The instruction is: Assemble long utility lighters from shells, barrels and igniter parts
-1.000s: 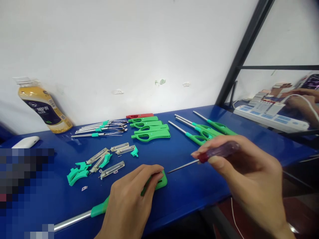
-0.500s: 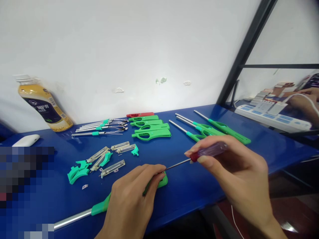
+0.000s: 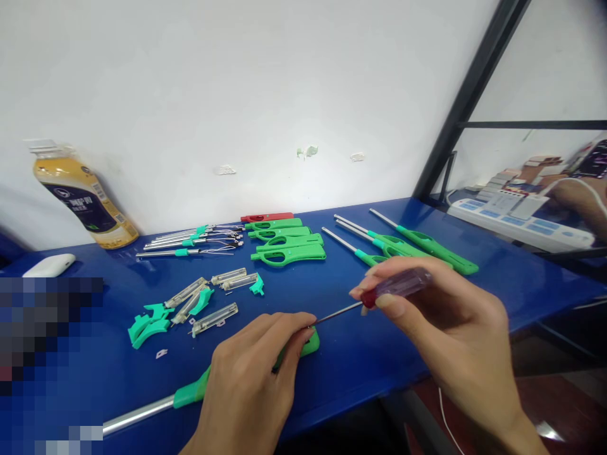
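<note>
My left hand (image 3: pixel 251 373) is closed around the handle of a green long-neck gas lighter (image 3: pixel 190 393), whose metal tube points to the lower left. My right hand (image 3: pixel 455 328) grips the purple-and-red handle of a screwdriver (image 3: pixel 398 287) between thumb and fingers. Its thin shaft slants down to the left hand's fingertips at the lighter's butt end. The tip is hidden there. Left of my hands lie clear fuel tanks (image 3: pixel 215 320), teal triggers (image 3: pixel 150 332) and a small pale clip (image 3: pixel 162 354).
Behind lie metal tubes with wires (image 3: pixel 171 253), green handle shells (image 3: pixel 291 254), a red shell (image 3: pixel 272 217) and several whole lighters (image 3: pixel 427 246). A yellow bottle (image 3: pixel 85 196) and a white case (image 3: pixel 50 265) stand left. A power strip (image 3: pixel 521 224) lies beyond the frame post at right.
My right hand's fingers have shifted very slightly on the screwdriver handle. The left hand and lighter stay in place.
</note>
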Demonstrator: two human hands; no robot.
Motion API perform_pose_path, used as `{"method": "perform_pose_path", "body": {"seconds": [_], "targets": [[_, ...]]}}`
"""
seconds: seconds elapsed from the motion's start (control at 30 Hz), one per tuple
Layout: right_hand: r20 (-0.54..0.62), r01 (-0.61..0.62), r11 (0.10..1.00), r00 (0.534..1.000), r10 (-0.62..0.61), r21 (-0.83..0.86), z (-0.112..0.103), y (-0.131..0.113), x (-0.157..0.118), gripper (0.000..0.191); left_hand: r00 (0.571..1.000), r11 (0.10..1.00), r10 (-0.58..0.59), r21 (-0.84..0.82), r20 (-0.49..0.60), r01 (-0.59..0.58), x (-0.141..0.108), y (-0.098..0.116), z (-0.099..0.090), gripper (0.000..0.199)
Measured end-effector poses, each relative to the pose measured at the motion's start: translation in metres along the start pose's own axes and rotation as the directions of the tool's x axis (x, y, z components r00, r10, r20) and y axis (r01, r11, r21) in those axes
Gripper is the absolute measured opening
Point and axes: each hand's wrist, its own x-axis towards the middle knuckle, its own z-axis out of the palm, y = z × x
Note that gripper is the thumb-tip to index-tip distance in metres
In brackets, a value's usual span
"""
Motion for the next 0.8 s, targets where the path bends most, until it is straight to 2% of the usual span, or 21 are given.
{"method": "perform_pose_path", "body": {"seconds": [0.13, 0.27, 0.33, 0.53, 0.67, 0.8], "targets": [[0.019, 0.006, 1.0, 1.0, -0.006, -0.014, 0.0, 0.0, 0.0, 0.024, 1.0, 1.0, 0.006, 0.009, -0.021, -0.005, -0.002, 0.0, 0.002, 0.018], [-0.012, 0.058, 0.998, 0.998, -0.058, 0.009, 0.004, 0.0, -0.002, 0.041, 1.0, 1.0, -0.01, -0.01, -0.003, 0.01, -0.003, -0.001, 0.004, 0.019], [0.002, 0.108, 0.994, 0.994, -0.108, 0.004, 0.007, -0.001, -0.003, 0.041, 1.0, 1.0, 0.0, -0.008, 0.002, 0.0, -0.003, -0.001, 0.004, 0.019], [0.165, 0.209, 0.978, 0.965, -0.206, -0.003, 0.014, -0.003, 0.0, 0.047, 0.996, 0.996, 0.07, 0.046, 0.061, -0.073, 0.002, -0.002, 0.004, 0.018], [0.221, 0.245, 0.968, 0.949, -0.227, -0.056, 0.019, -0.004, 0.001, 0.042, 0.991, 0.993, 0.089, 0.068, 0.097, -0.096, 0.005, 0.0, 0.004, 0.022], [0.241, 0.225, 0.97, 0.95, -0.197, -0.095, 0.021, -0.003, 0.003, 0.039, 0.988, 0.994, 0.073, 0.072, 0.134, -0.084, 0.004, 0.002, 0.004, 0.027]]}}
